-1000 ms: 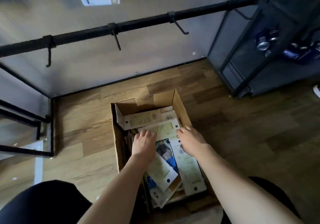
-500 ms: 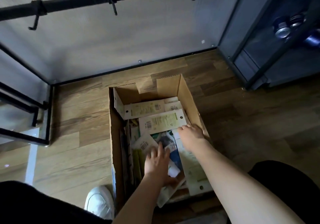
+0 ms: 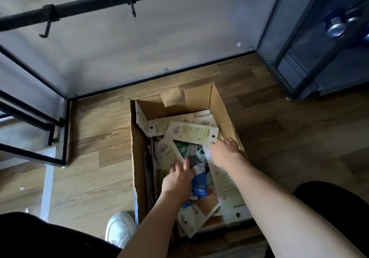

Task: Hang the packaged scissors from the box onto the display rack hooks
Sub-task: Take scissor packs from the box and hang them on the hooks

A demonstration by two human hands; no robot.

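The person's 2 forearms are bare from the bottom edge of the frame to the wrists, with no sleeve, watch or ring showing on the left hand or the right hand. Both legs are clothed in plain black fabric, visible as the left leg at the lower left and the right leg at the lower right. 1 white shoe with a rounded toe and a smooth upper is visible.

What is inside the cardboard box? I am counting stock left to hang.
The cardboard box holds a loose, overlapping pile of carded packages. Both hands, left hand and right hand, and upper cards hide the lower ones, so no count is possible.
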